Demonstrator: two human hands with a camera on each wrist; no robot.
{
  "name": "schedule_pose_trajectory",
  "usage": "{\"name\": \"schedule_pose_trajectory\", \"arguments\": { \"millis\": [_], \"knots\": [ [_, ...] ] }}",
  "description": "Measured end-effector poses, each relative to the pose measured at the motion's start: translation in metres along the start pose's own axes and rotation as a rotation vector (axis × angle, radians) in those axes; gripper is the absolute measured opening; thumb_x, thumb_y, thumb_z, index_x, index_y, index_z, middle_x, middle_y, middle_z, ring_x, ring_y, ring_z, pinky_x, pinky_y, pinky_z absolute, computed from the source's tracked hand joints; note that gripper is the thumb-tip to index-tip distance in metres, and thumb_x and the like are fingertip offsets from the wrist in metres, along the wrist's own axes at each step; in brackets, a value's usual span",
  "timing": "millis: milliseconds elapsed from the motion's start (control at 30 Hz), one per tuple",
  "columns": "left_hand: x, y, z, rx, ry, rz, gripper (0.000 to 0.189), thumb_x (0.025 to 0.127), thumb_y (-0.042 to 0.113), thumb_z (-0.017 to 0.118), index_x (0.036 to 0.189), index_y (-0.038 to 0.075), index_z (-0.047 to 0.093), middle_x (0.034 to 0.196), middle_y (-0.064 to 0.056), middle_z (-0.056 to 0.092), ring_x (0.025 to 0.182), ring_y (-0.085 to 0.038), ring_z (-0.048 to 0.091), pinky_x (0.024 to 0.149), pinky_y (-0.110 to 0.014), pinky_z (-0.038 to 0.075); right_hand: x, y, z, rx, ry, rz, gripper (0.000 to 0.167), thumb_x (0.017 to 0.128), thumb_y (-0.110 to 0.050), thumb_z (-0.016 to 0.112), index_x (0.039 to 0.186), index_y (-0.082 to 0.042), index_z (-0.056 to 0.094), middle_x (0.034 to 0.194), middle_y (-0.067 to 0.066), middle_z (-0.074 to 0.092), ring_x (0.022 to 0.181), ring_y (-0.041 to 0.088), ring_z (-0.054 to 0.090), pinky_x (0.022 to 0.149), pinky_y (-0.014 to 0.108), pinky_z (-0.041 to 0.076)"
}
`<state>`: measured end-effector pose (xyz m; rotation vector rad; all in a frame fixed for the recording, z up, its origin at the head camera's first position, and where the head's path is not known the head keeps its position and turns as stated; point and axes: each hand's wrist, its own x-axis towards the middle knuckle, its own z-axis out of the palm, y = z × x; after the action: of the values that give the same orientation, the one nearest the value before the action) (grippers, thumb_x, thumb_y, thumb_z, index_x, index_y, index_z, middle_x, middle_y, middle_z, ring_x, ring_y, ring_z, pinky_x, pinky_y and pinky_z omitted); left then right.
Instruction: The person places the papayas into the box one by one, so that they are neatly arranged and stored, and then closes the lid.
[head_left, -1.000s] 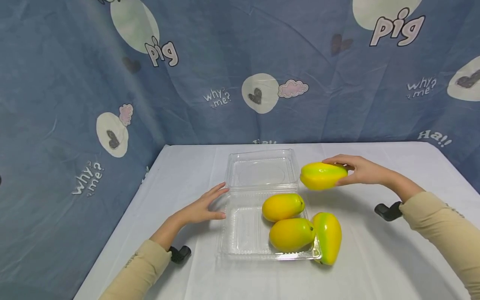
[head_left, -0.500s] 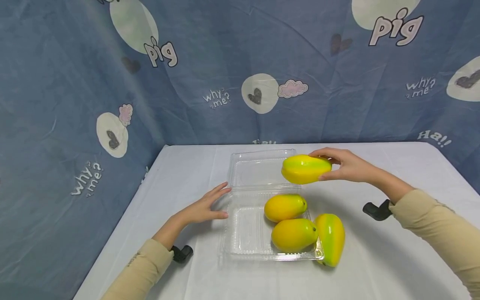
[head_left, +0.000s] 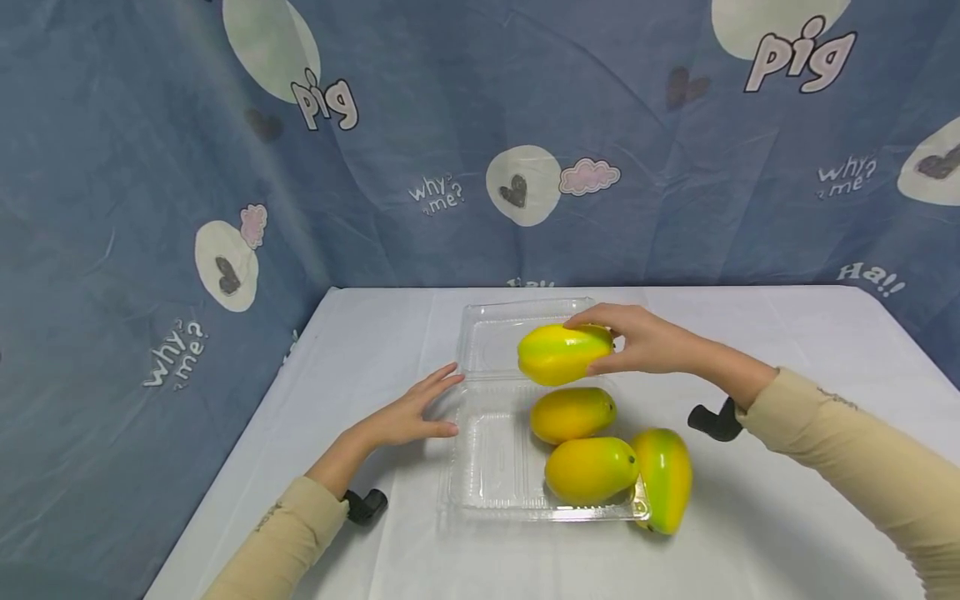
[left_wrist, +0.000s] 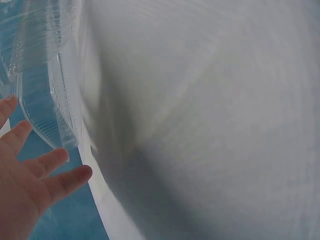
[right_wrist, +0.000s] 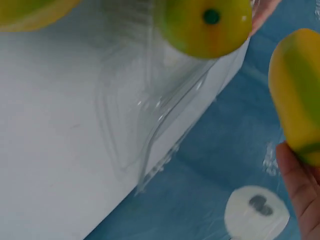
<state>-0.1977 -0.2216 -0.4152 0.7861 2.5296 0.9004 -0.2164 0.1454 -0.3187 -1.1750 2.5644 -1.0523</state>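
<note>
My right hand (head_left: pixel 647 340) grips a ribbed yellow-green papaya (head_left: pixel 557 357) between thumb and fingers, held in the air over the hinge side of a clear plastic clamshell box (head_left: pixel 480 505). The box lies unfolded, its lid (head_left: pixel 487 327) turned to the back. Two papayas rest side by side in its right half, the rear papaya (head_left: pixel 567 417) and the front papaya (head_left: pixel 588 472). Another papaya (head_left: pixel 666 482) lies outside, against the right edge. My left hand (head_left: pixel 405 417) has its fingers spread beside the box's left edge; whether the fingertips touch it I cannot tell.
A white cloth (head_left: pixel 787 517) covers the table. Behind and to the left hangs a blue printed curtain (head_left: pixel 420 100). Black wrist mounts (head_left: pixel 716 421) stick out from both sleeves.
My right hand has carried the papaya leftward, from right of the box to above it. The left hand has stayed nearly still, and the other papayas lie as before.
</note>
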Motion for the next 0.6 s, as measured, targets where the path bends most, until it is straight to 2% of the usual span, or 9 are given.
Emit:
{"name": "schedule_pose_trajectory", "arguments": {
  "millis": [400,600],
  "knots": [
    [0.0,0.002,0.0,0.012,0.002,-0.032,0.078,0.083,0.032,0.066,0.146,0.016,0.024,0.154,-0.002,0.005,0.14,-0.032,0.006,0.105,-0.061,0.015,0.022,-0.023,0.019,-0.073,-0.094,-0.015,0.054,0.078,-0.021,0.073,0.127,-0.009,0.052,0.12,0.005,0.057,0.093,0.016,0.05,0.076,0.03,0.046],
    [0.0,0.002,0.0,0.017,-0.001,-0.032,0.078,0.083,0.035,0.066,0.146,0.018,0.024,0.155,-0.002,0.004,0.14,-0.032,0.005,0.105,-0.061,0.015,0.03,-0.028,0.029,-0.108,-0.143,-0.02,0.051,0.08,-0.02,0.071,0.126,-0.008,0.053,0.121,0.005,0.056,0.1,0.018,0.052,0.085,0.034,0.046]
  ]
}}
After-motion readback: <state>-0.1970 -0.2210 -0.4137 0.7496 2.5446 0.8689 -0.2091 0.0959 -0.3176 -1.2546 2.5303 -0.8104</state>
